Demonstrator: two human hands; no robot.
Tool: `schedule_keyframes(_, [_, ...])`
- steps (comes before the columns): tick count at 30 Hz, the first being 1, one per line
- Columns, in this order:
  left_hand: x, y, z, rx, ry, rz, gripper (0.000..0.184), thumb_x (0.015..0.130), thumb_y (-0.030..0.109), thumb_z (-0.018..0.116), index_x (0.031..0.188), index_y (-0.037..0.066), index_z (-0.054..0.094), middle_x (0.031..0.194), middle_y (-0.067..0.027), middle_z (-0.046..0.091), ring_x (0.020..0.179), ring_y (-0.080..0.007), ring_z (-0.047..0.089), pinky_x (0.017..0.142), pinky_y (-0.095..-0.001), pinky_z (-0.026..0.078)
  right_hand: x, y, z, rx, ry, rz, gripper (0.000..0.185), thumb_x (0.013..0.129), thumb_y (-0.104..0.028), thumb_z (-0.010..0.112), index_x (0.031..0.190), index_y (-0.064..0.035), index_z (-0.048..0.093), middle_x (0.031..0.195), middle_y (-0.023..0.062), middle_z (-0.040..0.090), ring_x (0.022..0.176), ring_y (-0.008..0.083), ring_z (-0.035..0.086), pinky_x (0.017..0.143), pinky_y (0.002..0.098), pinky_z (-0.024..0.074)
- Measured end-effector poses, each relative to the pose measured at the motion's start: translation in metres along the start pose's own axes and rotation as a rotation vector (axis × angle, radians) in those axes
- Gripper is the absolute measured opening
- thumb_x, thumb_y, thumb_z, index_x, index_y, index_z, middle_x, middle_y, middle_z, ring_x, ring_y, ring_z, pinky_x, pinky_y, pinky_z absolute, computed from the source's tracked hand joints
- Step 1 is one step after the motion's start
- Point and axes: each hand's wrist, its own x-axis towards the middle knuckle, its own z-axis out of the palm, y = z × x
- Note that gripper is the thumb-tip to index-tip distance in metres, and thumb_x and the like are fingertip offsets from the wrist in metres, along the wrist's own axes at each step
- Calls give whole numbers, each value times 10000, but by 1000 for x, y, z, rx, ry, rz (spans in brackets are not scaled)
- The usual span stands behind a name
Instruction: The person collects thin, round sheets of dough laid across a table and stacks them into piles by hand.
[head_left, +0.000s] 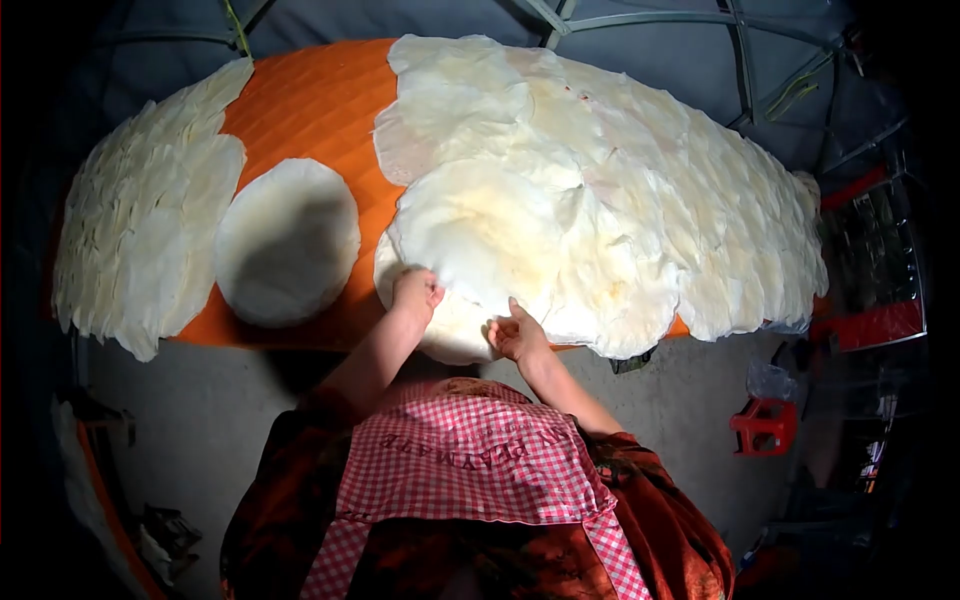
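Note:
Many thin, round, cream-white sheets overlap on an orange quilted cloth [310,100]. In the middle, a large round sheet [480,230] lies over others near the front edge. My left hand [417,292] has its fingers closed at the left part of this sheet's lower edge. At the right part of the same edge is my right hand [515,330], thumb up and fingers apart from it, beside the sheets beneath. A separate stack of round sheets [287,243] rests on the orange cloth to the left, partly in shadow.
More overlapping sheets cover the left end [150,220] and the right side [700,220] of the cloth. A red stool [765,427] stands on the grey floor at the right. Metal frame bars [640,18] run behind the cloth.

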Motion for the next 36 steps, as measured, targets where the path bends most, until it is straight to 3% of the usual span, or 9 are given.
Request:
schedule_keyframes(7, [0, -8, -36, 387, 225, 327, 711, 705, -17, 618, 1309, 167, 290, 1184, -106, 431, 857, -227, 521, 666, -371, 505, 26, -11, -8, -48, -106, -26, 222, 835, -105, 631, 1050, -60, 596, 1025, 86, 639, 925, 242, 619, 742, 372, 532])
schedule_keyframes(10, [61, -17, -46, 640, 244, 533, 724, 690, -5, 672, 1301, 169, 325, 1233, -127, 422, 943, -251, 516, 693, -426, 497, 14, -11, -1, -107, -119, -84, 211, 826, -94, 625, 1031, -52, 593, 1016, 93, 638, 904, 247, 622, 738, 364, 534])
schedule_keyframes(15, [18, 14, -9, 360, 249, 320, 537, 715, 64, 701, 1188, -10, 458, 1121, -122, 543, 964, -267, 566, 725, -413, 504, 14, -42, 23, -282, -192, -200, 194, 821, -84, 596, 1000, -8, 579, 945, 119, 631, 848, 235, 623, 725, 365, 538])
schedule_keyframes(18, [28, 27, -12, 296, -234, 153, 374, 746, 113, 679, 1076, -9, 555, 1015, -124, 595, 888, -269, 598, 701, -417, 511, -63, -69, 78, -406, -407, -486, 167, 797, -55, 575, 953, 5, 580, 831, 107, 620, 777, 210, 621, 702, 356, 535])
schedule_keyframes(20, [31, 12, -19, 305, -295, 98, 319, 766, 60, 630, 1075, -5, 584, 1084, -143, 604, 975, -277, 601, 840, -413, 504, -82, -91, 97, -572, -428, -445, 166, 767, -34, 599, 930, -25, 567, 811, 79, 626, 690, 158, 609, 558, 282, 497])
schedule_keyframes(21, [26, 10, -5, 60, -150, -188, 339, 778, 72, 623, 1102, -13, 574, 1094, -145, 602, 974, -281, 603, 866, -407, 500, -91, -98, 101, -543, -485, -472, 203, 755, -19, 599, 956, -13, 567, 831, 85, 630, 716, 164, 616, 595, 291, 508])
schedule_keyframes(25, [-39, -1, 18, -65, -323, -285, 217, 858, 77, 526, 1036, -27, 590, 1039, -164, 618, 952, -272, 614, 825, -425, 524, -186, -96, 152, -666, -601, -718, 151, 735, -12, 565, 878, 30, 588, 826, 96, 622, 742, 197, 613, 710, 336, 522])
schedule_keyframes(28, [-84, 8, 27, -24, -154, -323, 147, 845, 70, 514, 936, 27, 621, 882, -111, 627, 787, -233, 616, 720, -370, 538, -155, -125, 169, -780, -522, -504, 301, 715, -5, 554, 1013, 25, 535, 851, 104, 609, 751, 215, 611, 734, 348, 530])
schedule_keyframes(36, [-81, 107, -40, -170, -313, 51, 256, 735, -11, 526, 977, 65, 556, 895, -75, 581, 798, -215, 601, 658, -361, 536, -205, -52, 274, -900, -555, -641, 484, 725, 57, 522, 1195, 53, 406, 872, 116, 568, 735, 189, 594, 677, 312, 528])
